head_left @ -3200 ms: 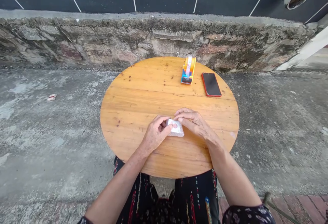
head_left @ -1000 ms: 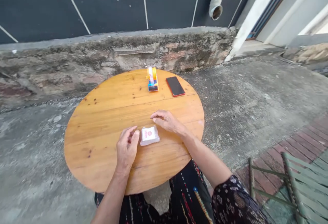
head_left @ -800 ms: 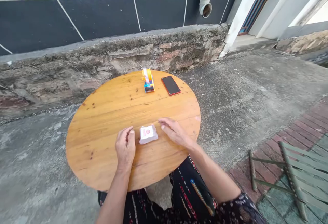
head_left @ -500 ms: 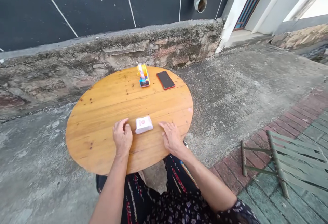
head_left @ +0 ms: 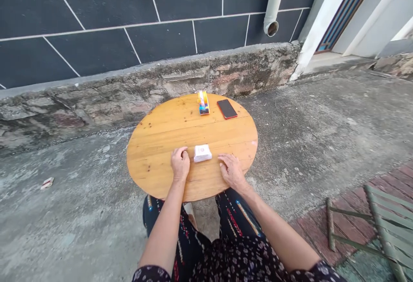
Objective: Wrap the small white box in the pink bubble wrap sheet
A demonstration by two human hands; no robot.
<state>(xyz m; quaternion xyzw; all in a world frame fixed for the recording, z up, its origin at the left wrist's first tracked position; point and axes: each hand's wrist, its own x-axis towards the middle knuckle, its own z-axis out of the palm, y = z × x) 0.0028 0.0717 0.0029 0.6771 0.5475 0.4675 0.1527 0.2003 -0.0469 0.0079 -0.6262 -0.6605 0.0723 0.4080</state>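
A small white packet [head_left: 202,153] with faint print on top, much like a pack of tissues, lies on the round wooden table [head_left: 161,137] between my hands. My left hand [head_left: 180,161] rests on the tabletop just left of it, fingers loosely curled and thumb apart, holding nothing. On the packet's other side my right hand [head_left: 231,169] lies with its fingers stretched out on the wood, a small gap away from the packet. Neither hand touches it.
Towards the far edge stand a yellow and blue tape dispenser [head_left: 203,103] and, right of it, a dark-screened phone [head_left: 227,109] with a red edge. Behind is a stone wall base [head_left: 129,97] with a drainpipe [head_left: 273,10] above. A slatted folding chair [head_left: 383,226] is at lower right.
The camera view has shifted, so the table sits farther right and looks smaller. Both hands and the packet keep about the same places on the table.
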